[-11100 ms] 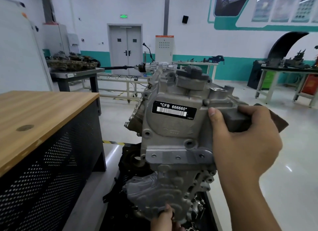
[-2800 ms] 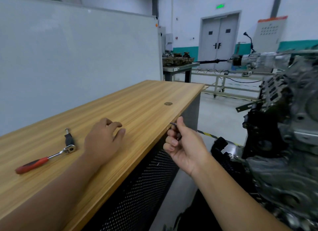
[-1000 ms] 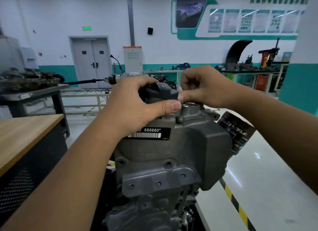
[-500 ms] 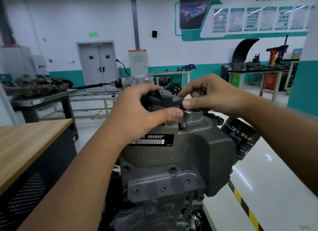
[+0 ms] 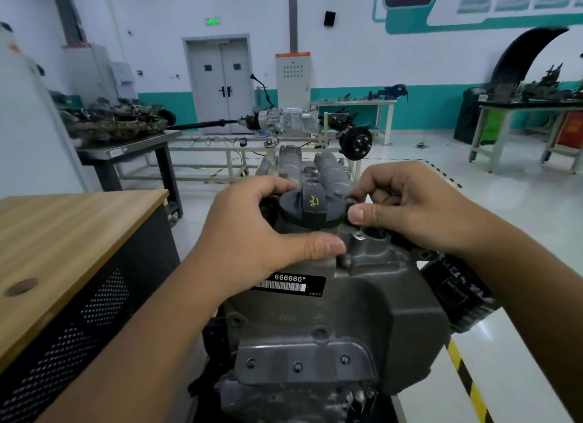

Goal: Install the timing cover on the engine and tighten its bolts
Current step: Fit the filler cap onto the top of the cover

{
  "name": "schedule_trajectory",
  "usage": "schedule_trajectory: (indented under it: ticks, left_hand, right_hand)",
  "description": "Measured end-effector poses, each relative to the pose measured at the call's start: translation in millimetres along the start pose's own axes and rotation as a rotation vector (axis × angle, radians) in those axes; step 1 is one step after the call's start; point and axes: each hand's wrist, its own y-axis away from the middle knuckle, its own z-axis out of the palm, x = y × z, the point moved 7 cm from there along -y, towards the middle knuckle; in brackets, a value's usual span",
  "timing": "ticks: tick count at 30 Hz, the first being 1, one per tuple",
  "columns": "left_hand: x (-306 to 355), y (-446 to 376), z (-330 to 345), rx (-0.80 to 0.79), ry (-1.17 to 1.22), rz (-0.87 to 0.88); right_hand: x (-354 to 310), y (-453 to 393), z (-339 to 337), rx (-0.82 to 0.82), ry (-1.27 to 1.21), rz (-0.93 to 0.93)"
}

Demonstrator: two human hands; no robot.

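Atop the cover (image 5: 331, 321), which stands upright on the engine, the left hand (image 5: 252, 242) grips its top edge at nine o'clock while the right hand (image 5: 407, 208), nearer the boss, pinches something small, likely a bolt, at three o'clock of the cap (image 5: 310, 209).

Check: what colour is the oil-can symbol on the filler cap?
Yellow, on the black cap; head view shows the symbol clearly.

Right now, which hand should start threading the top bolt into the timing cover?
Probably the right hand: its thumb and fingers pinch something small just above the timing cover's top boss. The left hand braces the cover.
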Motion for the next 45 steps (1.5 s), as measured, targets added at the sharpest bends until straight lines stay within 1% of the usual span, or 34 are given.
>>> schedule_trajectory:
  ticks: [5, 10, 15, 21, 24, 26, 29, 31, 34, 36, 40, 41, 45]
  left_hand:
    - [0, -1, -1, 0.015, 0.021, -0.007]
    - [1, -1, -3, 0.012, 0.008, -0.013]
    - [2, 0, -3, 0.006, 0.067, 0.004]
    - [3, -1, -2, 0.009, 0.119, 0.035]
    - [3, -1, -1, -0.002, 0.122, 0.050]
    - [4, 0, -1, -0.009, 0.127, 0.054]
    - [1, -1, 0, -0.004, 0.107, 0.042]
    - [1, -1, -2, 0.006, 0.097, 0.033]
    - [2, -1, -1, 0.002, 0.107, 0.030]
    - [2, 0, -1, 0.004, 0.111, 0.030]
    - [2, 0, -2, 0.015, 0.109, 0.029]
    - [2, 0, -2, 0.019, 0.105, 0.030]
    - [3, 0, -2, 0.015, 0.123, 0.028]
  right_hand:
    - [-2, -2, 1, -0.051, -0.046, 0.012]
    - [2, 0, -2, -0.031, -0.034, 0.046]
    - [9, 1, -2, -0.079, -0.174, 0.151]
    - [12, 3, -2, -0.030, -0.109, 0.126]
    - [17, 6, -2, -0.053, -0.212, 0.167]
    - [16, 7, -2, -0.047, -0.238, 0.173]
    - [14, 4, 1, 0.003, -0.149, 0.184]
    - [12, 5, 1, 0.027, -0.142, 0.198]
    - [11, 8, 1, -0.040, -0.259, 0.244]
    - [12, 9, 0, -0.053, -0.307, 0.263]
    - [12, 5, 2, 0.026, -0.167, 0.250]
    - [13, 6, 1, 0.041, -0.168, 0.246]
    - [15, 10, 1, -0.012, -0.313, 0.264]
